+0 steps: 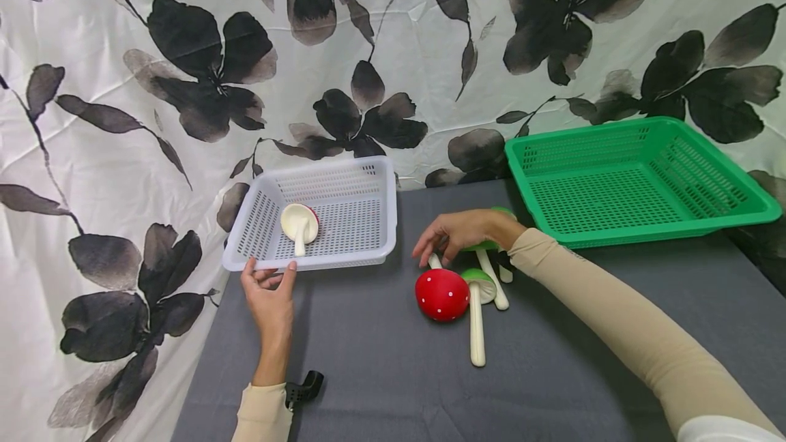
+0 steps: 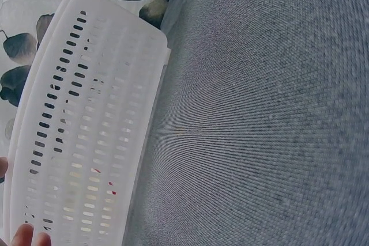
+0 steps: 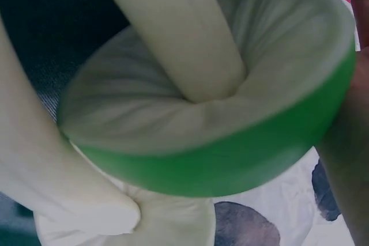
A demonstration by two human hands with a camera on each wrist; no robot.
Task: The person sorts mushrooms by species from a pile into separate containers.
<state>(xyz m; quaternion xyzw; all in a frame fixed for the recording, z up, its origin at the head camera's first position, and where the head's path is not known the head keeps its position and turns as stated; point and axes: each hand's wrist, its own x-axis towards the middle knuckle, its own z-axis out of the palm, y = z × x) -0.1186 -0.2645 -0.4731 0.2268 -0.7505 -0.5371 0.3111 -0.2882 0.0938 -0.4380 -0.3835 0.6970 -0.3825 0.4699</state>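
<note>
My left hand (image 1: 272, 302) holds the near rim of a white perforated basket (image 1: 334, 264), with its fingertips (image 2: 23, 235) against the outer wall in the left wrist view. Inside lies a toy mushroom (image 1: 299, 222) with a cream underside and red edge. My right hand (image 1: 463, 232) reaches down over a red, white-dotted toy mushroom (image 1: 442, 295); its bent, parted fingers hang on either side of the stem (image 1: 434, 261). Beside it lies a green-capped mushroom (image 1: 477, 322). Under the right wrist is another green-capped mushroom (image 1: 492, 282). One green cap (image 3: 213, 171) fills the right wrist view.
A green perforated basket (image 1: 645, 230) stands at the back right, beyond the right forearm. Grey cloth (image 1: 381, 374) covers the table. A white floral curtain (image 1: 430, 87) hangs behind. A black band (image 1: 305, 389) sits on the left wrist.
</note>
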